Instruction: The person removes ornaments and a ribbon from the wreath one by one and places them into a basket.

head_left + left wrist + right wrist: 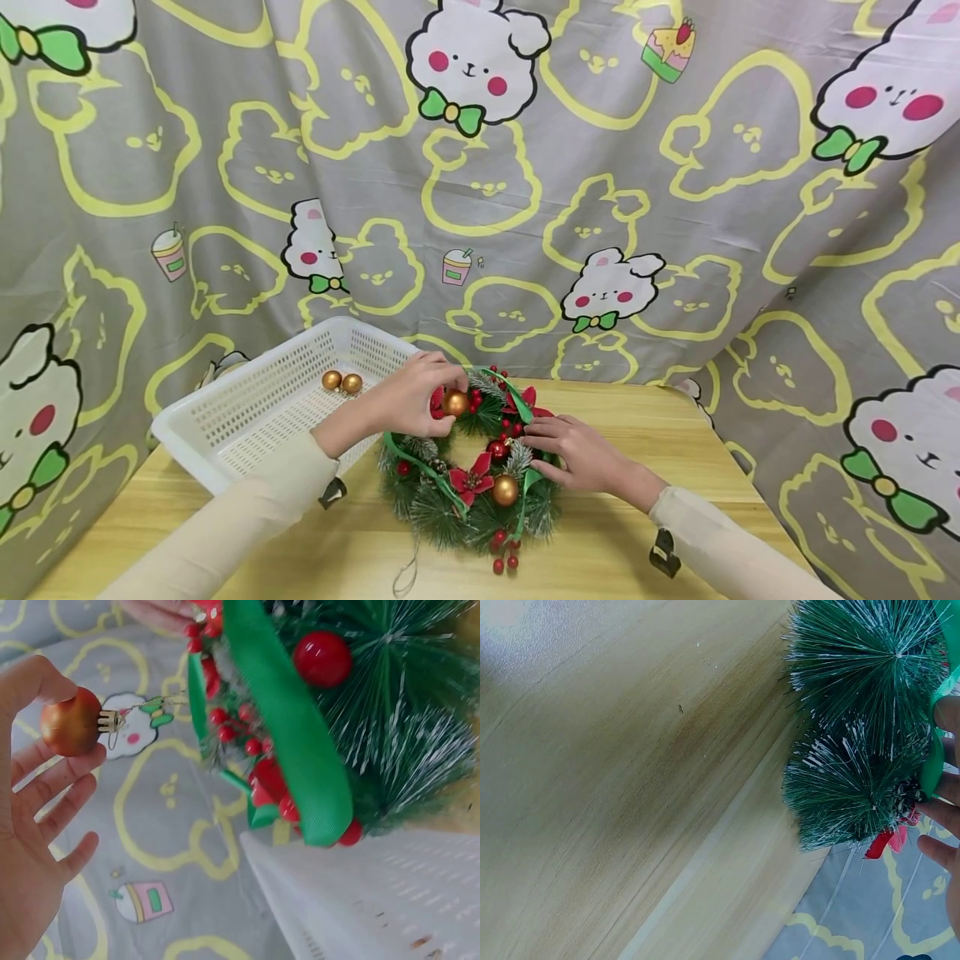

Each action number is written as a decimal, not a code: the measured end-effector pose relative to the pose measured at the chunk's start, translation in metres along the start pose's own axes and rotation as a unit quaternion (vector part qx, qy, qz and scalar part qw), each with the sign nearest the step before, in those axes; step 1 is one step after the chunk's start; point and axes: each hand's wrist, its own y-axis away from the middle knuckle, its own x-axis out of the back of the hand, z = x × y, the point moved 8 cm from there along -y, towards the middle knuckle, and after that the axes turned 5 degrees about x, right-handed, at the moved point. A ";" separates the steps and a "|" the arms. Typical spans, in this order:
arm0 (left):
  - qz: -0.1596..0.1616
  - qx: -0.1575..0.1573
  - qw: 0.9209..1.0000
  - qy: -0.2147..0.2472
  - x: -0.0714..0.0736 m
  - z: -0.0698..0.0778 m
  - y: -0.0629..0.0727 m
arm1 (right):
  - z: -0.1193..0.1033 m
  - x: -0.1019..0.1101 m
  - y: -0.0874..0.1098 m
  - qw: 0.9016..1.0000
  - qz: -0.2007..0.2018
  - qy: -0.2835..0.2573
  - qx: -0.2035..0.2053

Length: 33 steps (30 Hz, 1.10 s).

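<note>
My left hand (417, 395) pinches a gold ball ornament (455, 403) between thumb and fingers, above the far left part of a green Christmas wreath (410, 502). In the left wrist view the ornament (71, 724) shows its gold cap and a thin string loop, and the other fingers are spread. Resting on the wreath's right side is my right hand (576, 454), its fingers extended by the green ribbon (932, 761). Red poinsettias (471, 481), red berries (498, 566), a red ball (497, 451) and another gold ball (506, 490) decorate the wreath.
A white perforated plastic basket (197, 423) stands left of the wreath, with two gold balls (342, 382) inside. On the wooden table (660, 417) a thin cord loop (405, 575) lies in front of the wreath. A patterned grey curtain (487, 208) hangs behind.
</note>
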 end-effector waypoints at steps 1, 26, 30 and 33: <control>0.006 -0.001 1.000 0.001 0.003 -0.001 -0.001 | 0.000 0.000 0.000 1.000 -0.001 0.000 0.000; 0.034 0.135 0.990 -0.005 0.057 -0.088 -0.005 | 0.001 0.000 0.001 1.000 -0.013 -0.004 -0.012; 0.037 0.156 0.987 -0.008 0.061 -0.105 -0.003 | 0.001 0.000 0.001 1.000 -0.015 -0.006 -0.014; 0.040 0.170 0.985 -0.016 0.061 -0.116 0.002 | 0.001 0.000 0.001 1.000 -0.013 -0.005 -0.013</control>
